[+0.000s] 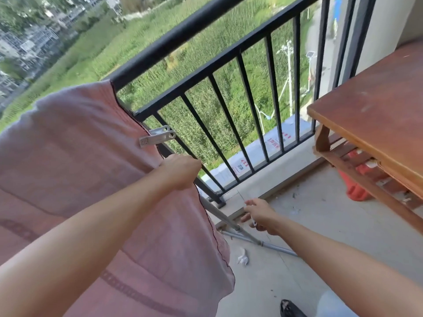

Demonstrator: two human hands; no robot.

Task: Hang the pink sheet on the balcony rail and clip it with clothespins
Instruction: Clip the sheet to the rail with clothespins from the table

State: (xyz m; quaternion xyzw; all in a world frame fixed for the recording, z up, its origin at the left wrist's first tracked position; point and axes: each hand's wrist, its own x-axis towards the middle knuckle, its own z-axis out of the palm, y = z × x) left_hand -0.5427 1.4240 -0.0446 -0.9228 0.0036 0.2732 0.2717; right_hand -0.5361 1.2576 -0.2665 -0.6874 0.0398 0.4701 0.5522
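The pink sheet is draped over the black tubular balcony rail on the left, soft woven cloth with a dark stitched hem and darker bands running across it lower down. Its free edge falls slantwise from the rail toward the lower right, and one pale grey plastic clothespin already bites that edge, its long body lying roughly crosswise to the hem. Just below the pin the left hand grips the hem, fingers curled round the cloth and drawing it taut. The right hand sits lower and to the right, well apart from the sheet, above bare metal poles on the concrete floor; something small and white shows at its palm, perhaps another pin, but I cannot tell whether the fingers close on it. Any next pin probably belongs on the hem, which lies up and to the left of the right hand, with the left hand much the nearer and likely steadying the fabric. A worn wooden table stands at the right
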